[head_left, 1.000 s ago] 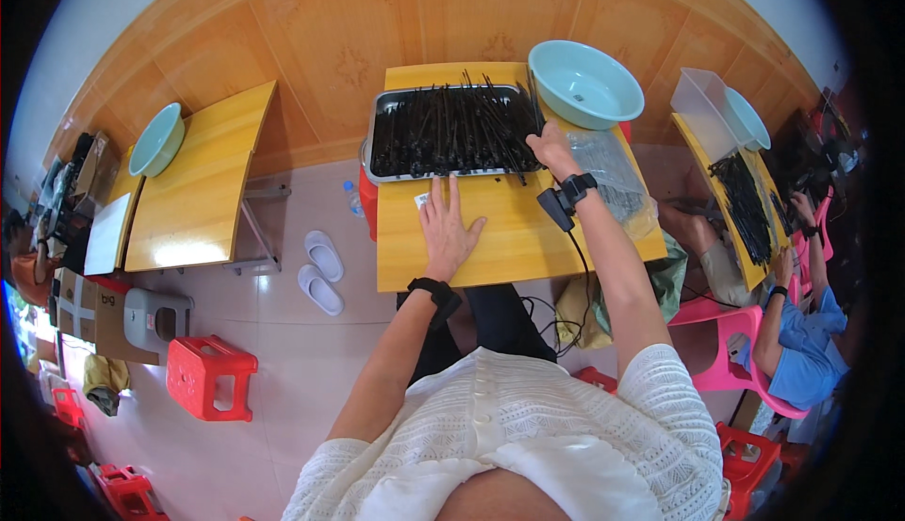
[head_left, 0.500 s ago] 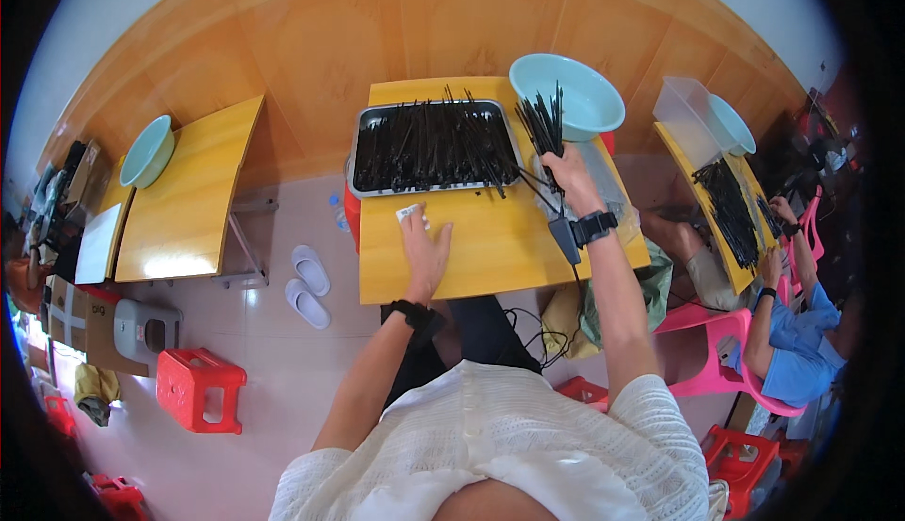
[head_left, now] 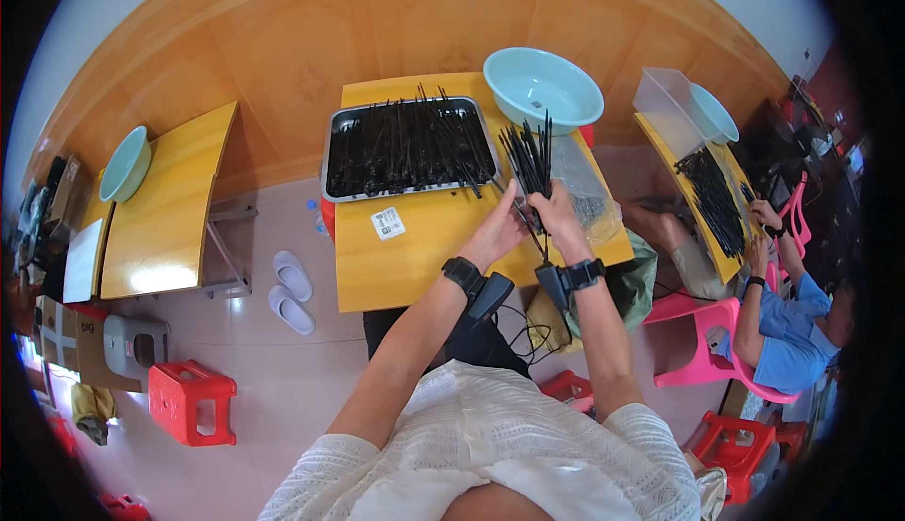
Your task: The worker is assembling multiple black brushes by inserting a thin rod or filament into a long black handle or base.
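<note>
Item one: my right hand, fingers closed around a bundle of black sticks. The bundle fans out beyond the knuckles, thin lower ends showing beneath the grip.

Item two: my left hand, just beside the right, fingers part-curled at the bundle's lower portion; whether they pinch any stick, I cannot tell.

Item three: yellow table, beneath both hands.

Item four: clear plastic bag, just right of my right hand, lying on the tabletop.

Item five: white label, flat, left of my left hand.

Item six: metal tray, left of and beyond my left hand, filled with loose sticks, also black, several poking past the rim.

Item seven: pale blue basin, beyond my right hand, at the far edge.

Item eight: well to the right of my hands, a co-worker's hand at a second table, near a heap of dark sticks.
</note>
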